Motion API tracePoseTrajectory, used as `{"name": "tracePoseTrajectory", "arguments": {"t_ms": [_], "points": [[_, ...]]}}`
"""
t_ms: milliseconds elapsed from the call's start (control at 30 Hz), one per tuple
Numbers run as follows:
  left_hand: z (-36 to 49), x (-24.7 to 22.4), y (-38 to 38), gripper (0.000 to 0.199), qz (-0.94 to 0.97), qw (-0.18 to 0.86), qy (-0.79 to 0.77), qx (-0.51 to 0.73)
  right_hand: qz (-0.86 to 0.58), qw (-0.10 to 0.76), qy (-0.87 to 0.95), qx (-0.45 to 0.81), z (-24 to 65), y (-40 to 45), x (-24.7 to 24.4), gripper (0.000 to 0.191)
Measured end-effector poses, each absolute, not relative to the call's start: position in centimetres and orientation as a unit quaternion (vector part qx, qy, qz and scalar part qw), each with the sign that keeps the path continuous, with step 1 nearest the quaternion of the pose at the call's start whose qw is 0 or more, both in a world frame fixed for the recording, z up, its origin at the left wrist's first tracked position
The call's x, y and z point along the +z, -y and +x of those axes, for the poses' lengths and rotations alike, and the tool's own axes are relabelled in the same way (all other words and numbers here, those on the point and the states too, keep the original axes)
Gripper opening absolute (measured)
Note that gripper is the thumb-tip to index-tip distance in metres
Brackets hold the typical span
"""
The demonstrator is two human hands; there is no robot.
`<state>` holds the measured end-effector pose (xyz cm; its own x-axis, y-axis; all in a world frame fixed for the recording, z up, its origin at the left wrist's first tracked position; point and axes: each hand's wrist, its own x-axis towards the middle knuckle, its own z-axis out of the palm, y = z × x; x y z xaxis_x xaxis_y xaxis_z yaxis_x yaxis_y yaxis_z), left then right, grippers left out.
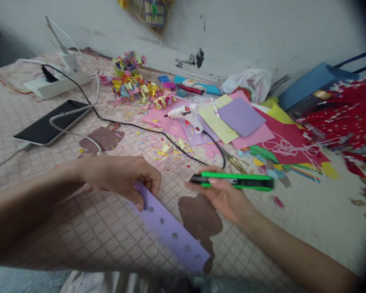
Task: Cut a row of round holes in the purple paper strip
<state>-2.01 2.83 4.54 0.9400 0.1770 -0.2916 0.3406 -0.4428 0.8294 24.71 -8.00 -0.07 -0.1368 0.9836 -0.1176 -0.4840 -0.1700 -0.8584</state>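
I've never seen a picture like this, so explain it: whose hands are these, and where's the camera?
There's no machine here: these are one person's bare hands, seen from a camera worn on the head, looking forward and down. The left hand grips a purple strip bearing a row of round marks. The right hand holds a green cutter, apart from the strip. Farther back on the patterned surface, a white glue gun lies on coloured sheets, with scissors and paper scraps nearby. Toward the left are a dark flat device and a white power strip.
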Motion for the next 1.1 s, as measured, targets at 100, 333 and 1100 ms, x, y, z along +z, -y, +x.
{"name": "tracePoseTrajectory", "arguments": {"t_ms": [100, 333, 1100], "points": [[-1.8, 4.4, -2.9, 0.014, 0.835, 0.520, -0.158, -0.083, -0.400, 0.656, 0.400, 0.499, 25.0, 7.3, 0.1, 0.016], [-1.3, 5.1, -2.3, 0.010, 0.807, 0.569, -0.117, -0.110, -0.352, 0.477, 0.347, 0.727, 22.4, 8.0, -0.5, 0.015], [0.5, 1.6, 1.1, 0.018, 0.938, 0.203, -0.181, 0.216, -0.500, 0.488, 0.509, 0.503, 25.8, 8.5, -0.8, 0.017]]}}
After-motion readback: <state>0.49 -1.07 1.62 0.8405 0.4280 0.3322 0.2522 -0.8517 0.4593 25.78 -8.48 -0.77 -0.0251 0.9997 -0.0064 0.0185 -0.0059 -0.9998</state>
